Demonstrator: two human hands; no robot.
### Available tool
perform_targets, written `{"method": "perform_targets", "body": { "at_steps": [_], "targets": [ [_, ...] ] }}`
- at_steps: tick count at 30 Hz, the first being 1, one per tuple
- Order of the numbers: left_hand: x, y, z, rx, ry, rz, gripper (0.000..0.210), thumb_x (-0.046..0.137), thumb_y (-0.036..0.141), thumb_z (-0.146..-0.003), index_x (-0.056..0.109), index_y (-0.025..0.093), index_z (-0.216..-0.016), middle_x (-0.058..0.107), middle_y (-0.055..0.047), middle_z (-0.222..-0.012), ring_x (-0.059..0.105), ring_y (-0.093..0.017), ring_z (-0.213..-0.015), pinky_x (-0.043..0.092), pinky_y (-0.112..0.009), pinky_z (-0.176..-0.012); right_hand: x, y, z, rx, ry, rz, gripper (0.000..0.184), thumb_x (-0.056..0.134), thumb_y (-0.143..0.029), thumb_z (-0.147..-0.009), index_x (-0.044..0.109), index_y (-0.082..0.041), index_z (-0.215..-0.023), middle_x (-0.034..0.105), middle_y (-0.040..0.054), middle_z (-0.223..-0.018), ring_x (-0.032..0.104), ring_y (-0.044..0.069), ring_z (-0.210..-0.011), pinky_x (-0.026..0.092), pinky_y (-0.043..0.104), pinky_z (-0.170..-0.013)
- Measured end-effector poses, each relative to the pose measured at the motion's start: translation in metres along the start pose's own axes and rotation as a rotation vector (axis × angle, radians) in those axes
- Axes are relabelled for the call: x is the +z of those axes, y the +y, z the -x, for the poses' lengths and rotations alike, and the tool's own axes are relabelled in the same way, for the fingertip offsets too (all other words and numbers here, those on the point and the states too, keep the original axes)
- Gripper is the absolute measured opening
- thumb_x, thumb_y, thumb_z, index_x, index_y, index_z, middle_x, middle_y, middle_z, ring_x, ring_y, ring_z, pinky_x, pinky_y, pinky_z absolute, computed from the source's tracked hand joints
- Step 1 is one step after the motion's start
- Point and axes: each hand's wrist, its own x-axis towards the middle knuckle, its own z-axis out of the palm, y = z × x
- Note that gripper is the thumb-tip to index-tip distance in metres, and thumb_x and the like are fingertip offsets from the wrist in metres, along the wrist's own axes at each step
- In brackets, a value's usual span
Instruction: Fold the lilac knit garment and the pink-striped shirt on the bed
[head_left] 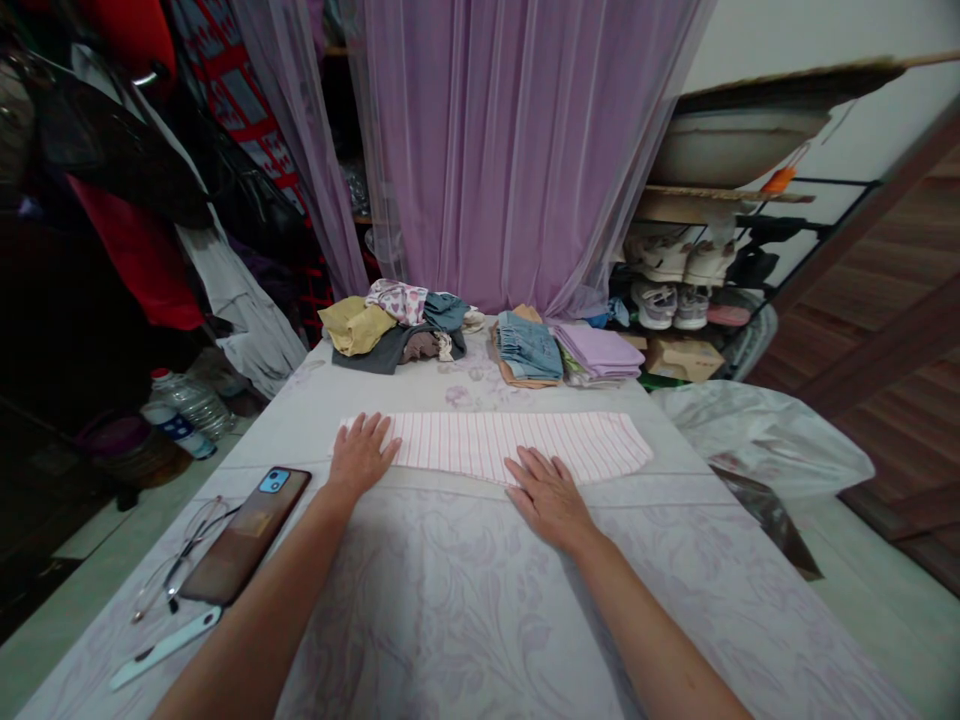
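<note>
A white garment with pink stripes [465, 440], folded into a long strip that looks like a pair of trousers, lies flat across the table. My left hand [361, 455] rests on its left end, fingers spread. Against the lower edge, right of the middle, my right hand [551, 495] lies with its fingers apart on the cloth. Both hands are open and grip nothing. Beyond the strip are folded denim [529, 345] and a folded lilac garment [600, 350] in neat stacks. A loose heap of clothes with a yellow piece [356, 325] is at the back left.
On the left of the floral tablecloth [435, 610] lie a phone [247, 535], glasses [184, 555] and a pale blue-handled object [166, 648]. A purple curtain [495, 150] hangs behind. Shoes [667, 300] and a clear plastic bag [765, 435] are at the right; bottles [199, 400] stand left.
</note>
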Motion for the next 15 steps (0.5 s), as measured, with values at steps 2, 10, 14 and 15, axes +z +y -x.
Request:
{"method": "perform_targets", "body": {
  "at_steps": [2,10,14,15],
  "targets": [
    [-0.001,0.001,-0.001,-0.009,0.003,0.015,0.046,0.041,0.043,-0.093,0.057,0.024,-0.133,0.054,-0.012,-0.142,0.042,-0.035,-0.136,0.032,-0.059,-0.108,0.001,0.003,0.006,-0.029,0.01,-0.031,0.045,0.044,-0.037,-0.095,0.052,-0.028,-0.138,0.043,0.0095,-0.151,0.037,0.027,-0.14,0.027,0.057,-0.113],
    [-0.013,0.023,0.009,0.121,0.052,0.114,0.037,0.042,0.032,-0.093,0.065,0.022,-0.121,0.061,-0.011,-0.134,0.047,-0.031,-0.132,0.024,-0.056,-0.115,0.004,0.043,0.025,0.113,0.308,-0.263,0.032,0.047,-0.017,-0.077,0.071,-0.02,-0.097,0.064,0.0116,-0.128,0.053,0.027,-0.127,0.038,0.05,-0.108],
    [-0.009,0.065,0.015,0.323,-0.013,0.251,0.034,0.046,0.03,-0.093,0.065,0.022,-0.121,0.065,-0.009,-0.13,0.05,-0.028,-0.13,0.028,-0.052,-0.115,0.0,0.05,0.031,0.082,0.292,-0.324,0.025,0.048,-0.019,-0.078,0.07,-0.021,-0.091,0.066,0.012,-0.125,0.057,0.025,-0.121,0.039,0.049,-0.106],
    [-0.008,0.078,0.016,0.363,-0.026,0.286,0.034,0.047,0.03,-0.093,0.065,0.022,-0.122,0.064,-0.008,-0.131,0.049,-0.027,-0.131,0.028,-0.052,-0.115,-0.001,0.048,0.031,0.09,0.29,-0.321,0.024,0.05,-0.022,-0.079,0.07,-0.021,-0.093,0.066,0.012,-0.125,0.056,0.026,-0.121,0.038,0.05,-0.106]
  ]
}}
